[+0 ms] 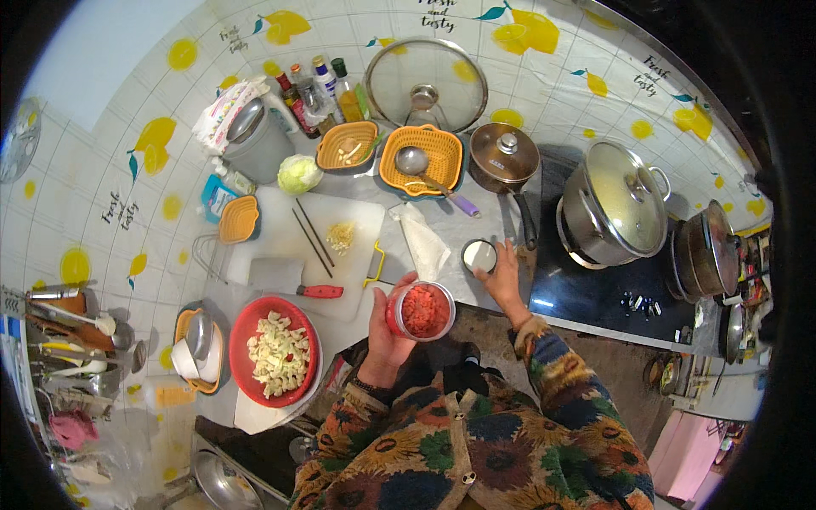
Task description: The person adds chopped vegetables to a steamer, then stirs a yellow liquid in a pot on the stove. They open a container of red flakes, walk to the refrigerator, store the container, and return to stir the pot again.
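My left hand [390, 322] grips an open round jar [396, 311] and tips its mouth up towards me. Chopped red food [423, 310], perhaps chili paste, fills it. Over the counter's front edge, my right hand [503, 277] has thumb and fingers at the near right rim of a dark-edged round lid [479, 256] with a pale inside. To the left lies a white cutting board [347, 299]. On it are a cleaver [277, 274] with a red handle, two dark chopsticks [312, 237] and a heap of minced garlic [342, 237].
A red basin [240, 376] holds cauliflower pieces [278, 354]. A white cloth [421, 239] lies mid-counter. Behind are an orange basket [454, 141] with a ladle [413, 162], a lidded saucepan [500, 167] and a cabbage [299, 173]. A large lidded pot [590, 220] stands on the cooktop [574, 299].
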Action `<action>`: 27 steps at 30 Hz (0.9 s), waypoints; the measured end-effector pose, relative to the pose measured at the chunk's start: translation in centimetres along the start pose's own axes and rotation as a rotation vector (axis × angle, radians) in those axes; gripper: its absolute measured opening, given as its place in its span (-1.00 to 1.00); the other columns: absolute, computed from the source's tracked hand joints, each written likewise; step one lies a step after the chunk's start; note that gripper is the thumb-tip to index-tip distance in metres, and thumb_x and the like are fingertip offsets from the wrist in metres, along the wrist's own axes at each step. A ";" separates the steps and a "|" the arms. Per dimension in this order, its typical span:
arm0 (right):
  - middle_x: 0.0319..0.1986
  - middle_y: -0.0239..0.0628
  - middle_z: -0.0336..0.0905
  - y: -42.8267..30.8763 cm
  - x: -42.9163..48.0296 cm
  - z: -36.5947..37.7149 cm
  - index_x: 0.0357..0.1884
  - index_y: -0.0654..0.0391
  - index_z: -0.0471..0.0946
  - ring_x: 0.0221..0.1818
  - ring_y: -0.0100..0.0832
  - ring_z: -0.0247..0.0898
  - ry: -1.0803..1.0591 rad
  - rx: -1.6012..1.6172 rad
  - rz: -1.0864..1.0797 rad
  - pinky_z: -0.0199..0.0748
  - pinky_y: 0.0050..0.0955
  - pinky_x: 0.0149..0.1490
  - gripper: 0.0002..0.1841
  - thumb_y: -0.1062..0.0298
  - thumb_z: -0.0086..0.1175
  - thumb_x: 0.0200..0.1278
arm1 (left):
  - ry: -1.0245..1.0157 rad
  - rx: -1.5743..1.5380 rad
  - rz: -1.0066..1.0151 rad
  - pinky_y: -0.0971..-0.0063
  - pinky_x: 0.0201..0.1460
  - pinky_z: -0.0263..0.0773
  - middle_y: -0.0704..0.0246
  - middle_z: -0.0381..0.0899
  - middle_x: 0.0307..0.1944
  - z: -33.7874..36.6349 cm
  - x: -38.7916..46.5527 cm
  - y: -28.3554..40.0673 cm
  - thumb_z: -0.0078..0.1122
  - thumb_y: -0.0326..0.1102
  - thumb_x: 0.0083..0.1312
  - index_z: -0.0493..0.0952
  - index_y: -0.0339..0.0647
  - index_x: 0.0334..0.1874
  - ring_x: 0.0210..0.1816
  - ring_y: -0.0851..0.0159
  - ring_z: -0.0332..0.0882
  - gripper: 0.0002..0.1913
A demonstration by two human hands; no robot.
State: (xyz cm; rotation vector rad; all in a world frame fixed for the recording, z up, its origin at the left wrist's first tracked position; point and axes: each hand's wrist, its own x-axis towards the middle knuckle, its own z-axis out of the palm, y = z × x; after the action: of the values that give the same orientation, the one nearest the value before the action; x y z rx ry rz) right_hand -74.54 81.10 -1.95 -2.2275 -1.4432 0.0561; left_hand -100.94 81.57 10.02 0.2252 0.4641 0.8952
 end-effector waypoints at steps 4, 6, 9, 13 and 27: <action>0.27 -0.08 0.43 -6.1 -1.1 -7.4 0.40 0.25 0.35 0.36 -0.28 0.31 -0.064 1.210 0.259 0.28 -0.30 0.36 -0.41 0.00 -0.04 0.56 | 0.035 0.298 0.304 0.14 0.38 0.37 0.17 0.48 0.25 2.2 1.4 0.8 -0.30 0.29 0.54 0.29 -0.28 0.39 0.27 0.13 0.48 -0.27; 0.29 -0.11 0.42 -9.4 -1.6 -10.1 0.43 0.26 0.30 0.35 -0.28 0.31 0.035 1.491 0.298 0.31 -0.27 0.35 -0.33 -0.13 -0.20 0.59 | 0.003 0.350 0.464 0.22 0.39 0.33 0.20 0.49 0.20 3.7 1.7 0.6 -0.11 0.13 0.55 0.35 -0.28 0.32 0.26 0.16 0.46 -0.41; 0.18 -0.14 0.47 -13.5 -3.1 -11.7 0.25 0.21 0.43 0.21 -0.34 0.44 -0.303 1.840 0.315 0.35 -0.32 0.32 -0.42 -0.12 -0.26 0.61 | 0.046 1.371 0.858 0.26 0.35 0.31 0.17 0.47 0.17 5.8 1.3 -1.2 0.12 -0.07 0.44 0.39 -0.27 0.28 0.26 0.15 0.42 -0.50; -0.04 -0.23 0.57 -13.7 -3.1 -12.2 0.10 0.19 0.48 -0.02 -0.38 0.55 -0.328 1.918 0.636 0.50 -0.40 0.12 -0.49 -0.08 -0.24 0.61 | -0.017 1.374 0.592 0.22 0.37 0.21 0.13 0.39 0.22 6.2 1.3 -2.0 0.36 -0.25 0.24 0.39 -0.13 0.32 0.30 0.03 0.28 -0.40; -0.11 -0.24 0.60 -8.3 7.1 -6.4 0.03 0.25 0.61 -0.09 -0.38 0.51 -0.161 1.458 0.793 0.52 -0.36 0.01 -0.50 -0.01 -0.17 0.57 | 0.062 0.323 0.432 0.37 0.29 0.36 0.32 0.37 0.20 2.1 13.8 -8.0 0.14 -0.07 0.46 0.27 -0.17 0.38 0.20 0.30 0.42 -0.45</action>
State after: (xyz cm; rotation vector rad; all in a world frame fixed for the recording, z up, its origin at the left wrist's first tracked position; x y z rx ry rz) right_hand -76.64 87.61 8.74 -1.3111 -0.1634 1.1347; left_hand -86.99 87.65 4.81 0.6116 0.6309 1.2491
